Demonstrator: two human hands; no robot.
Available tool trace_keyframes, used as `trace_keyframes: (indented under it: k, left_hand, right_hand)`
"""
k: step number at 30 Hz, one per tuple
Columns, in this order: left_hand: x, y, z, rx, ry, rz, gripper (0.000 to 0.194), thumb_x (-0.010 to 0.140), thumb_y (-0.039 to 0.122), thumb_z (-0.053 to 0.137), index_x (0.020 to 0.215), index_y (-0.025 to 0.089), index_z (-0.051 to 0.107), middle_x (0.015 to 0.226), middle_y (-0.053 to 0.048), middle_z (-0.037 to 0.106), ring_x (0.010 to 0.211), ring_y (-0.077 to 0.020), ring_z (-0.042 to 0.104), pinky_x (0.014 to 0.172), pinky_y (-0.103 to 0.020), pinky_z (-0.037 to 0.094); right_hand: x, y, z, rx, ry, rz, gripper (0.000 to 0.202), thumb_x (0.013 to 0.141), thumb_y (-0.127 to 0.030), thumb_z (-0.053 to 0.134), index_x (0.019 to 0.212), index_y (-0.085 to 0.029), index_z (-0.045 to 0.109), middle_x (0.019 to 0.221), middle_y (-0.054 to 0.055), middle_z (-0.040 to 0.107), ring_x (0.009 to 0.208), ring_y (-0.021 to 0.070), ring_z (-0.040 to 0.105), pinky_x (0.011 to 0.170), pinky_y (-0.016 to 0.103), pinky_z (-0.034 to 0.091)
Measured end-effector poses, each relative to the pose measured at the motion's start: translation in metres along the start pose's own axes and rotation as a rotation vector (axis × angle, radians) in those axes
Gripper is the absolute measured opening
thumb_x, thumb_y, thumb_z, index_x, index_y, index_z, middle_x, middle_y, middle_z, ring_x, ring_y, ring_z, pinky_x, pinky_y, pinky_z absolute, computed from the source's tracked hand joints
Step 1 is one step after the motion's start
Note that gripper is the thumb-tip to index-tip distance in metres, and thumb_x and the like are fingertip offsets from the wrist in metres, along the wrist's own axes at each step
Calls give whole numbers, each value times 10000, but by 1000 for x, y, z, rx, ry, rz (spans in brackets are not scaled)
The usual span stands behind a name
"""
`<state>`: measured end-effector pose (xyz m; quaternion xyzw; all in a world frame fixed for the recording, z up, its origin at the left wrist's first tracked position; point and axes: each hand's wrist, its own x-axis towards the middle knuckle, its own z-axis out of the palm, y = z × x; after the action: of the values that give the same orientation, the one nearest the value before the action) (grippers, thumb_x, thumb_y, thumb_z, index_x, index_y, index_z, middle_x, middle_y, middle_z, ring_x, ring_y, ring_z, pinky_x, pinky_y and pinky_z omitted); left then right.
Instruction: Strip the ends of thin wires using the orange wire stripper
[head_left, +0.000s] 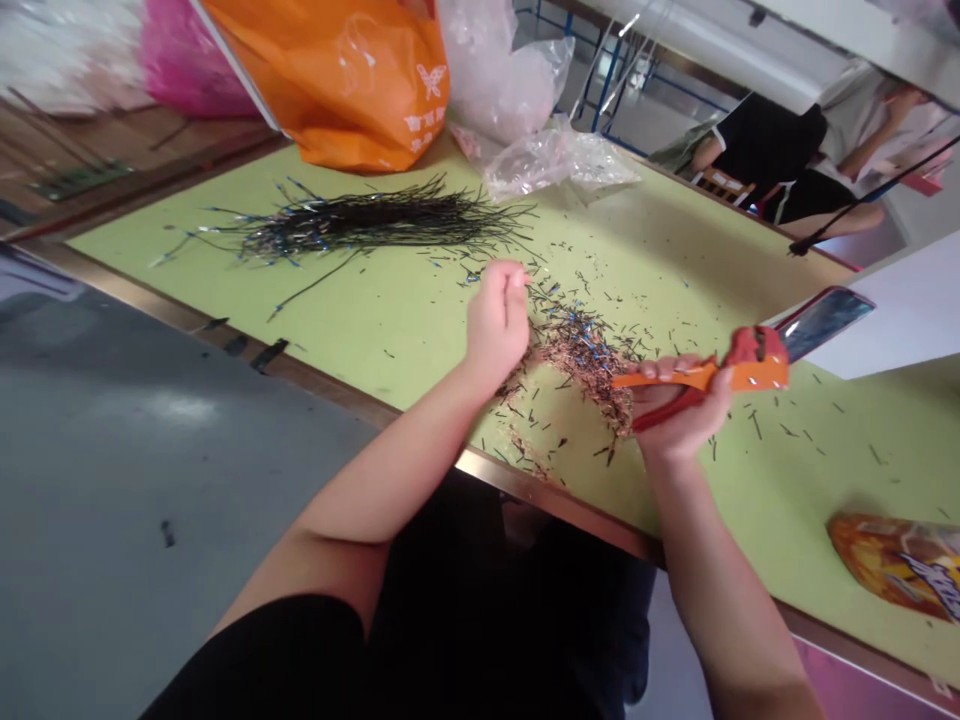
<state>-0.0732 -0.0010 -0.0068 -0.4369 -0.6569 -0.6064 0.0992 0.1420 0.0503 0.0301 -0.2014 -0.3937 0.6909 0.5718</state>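
Observation:
My right hand (694, 420) is wrapped round an orange and red wire stripper (757, 372), whose head points to the right. My left hand (498, 318) is closed, thumb pressed to the fingers; what it pinches, if anything, is too small to make out. Between both hands lies a heap of wire scraps (581, 340), black, blue and copper-coloured. Farther back on the green table (360, 330), a long bundle of thin black wires (382, 220) lies with shiny and blue bits at its left end.
An orange bag (367, 90) and clear plastic bags (517, 110) stand along the back. On the right are a phone (831, 318) leaning at a white panel and a snack packet (900, 562). Another person (772, 145) sits beyond the table.

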Motion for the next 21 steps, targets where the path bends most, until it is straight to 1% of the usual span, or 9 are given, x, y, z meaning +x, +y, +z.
trace_keyframes:
  k: [2,4,7,9,13,15,18,21]
  left_hand:
    - [-7,10,1,32,-152,62,482,1168,555,252,1119,224,598,765,-6,647,575,-142,556,604,-313,427]
    - [-15,24,2,71,-281,122,439,1169,489,288,1133,214,629,799,-26,705,620,-154,617,617,-307,434]
    - [-23,40,2,121,-389,186,414,1163,416,301,1151,206,658,828,-43,747,689,-170,679,634,-301,439]
    - [-24,46,1,145,-439,209,405,1156,390,309,1128,205,669,786,-40,741,695,-177,690,625,-304,431]
    - [-22,50,0,190,-502,232,388,1146,365,332,1058,213,678,687,-20,702,670,-177,681,586,-303,392]
    - [-23,52,0,198,-510,257,367,1139,343,346,1055,213,679,708,-24,713,681,-174,681,581,-303,385]
    - [-27,55,-1,195,-520,315,327,1119,302,369,1042,216,675,778,-41,743,686,-175,676,568,-311,372]
    - [-31,59,-1,196,-506,394,307,1104,258,375,1007,216,663,775,-43,736,660,-174,657,540,-318,330]
  right_hand:
    - [1,7,-2,-51,-64,77,422,940,-643,645,779,-253,659,692,-14,590,693,176,654,758,383,628]
    - [-5,17,-1,-81,-138,150,427,909,-683,657,842,-262,682,746,3,634,741,203,681,785,422,633]
    - [-18,27,2,-185,-242,243,486,897,-752,626,896,-271,691,796,36,673,824,247,716,774,440,635]
    - [-24,31,3,-240,-267,280,526,894,-790,602,915,-271,689,815,54,681,889,272,730,740,434,634]
    - [-25,32,3,-232,-257,285,561,880,-822,604,907,-269,696,828,70,684,945,294,743,693,420,638]
    - [-23,33,1,-241,-242,282,585,866,-843,600,907,-267,695,843,75,691,965,300,749,682,410,641]
    - [-22,35,-2,-341,-197,264,657,841,-902,554,970,-271,688,884,84,709,1009,320,755,655,403,641]
    - [-23,37,-3,-419,-176,235,691,864,-918,482,1050,-282,679,937,102,726,1078,339,753,671,413,649]
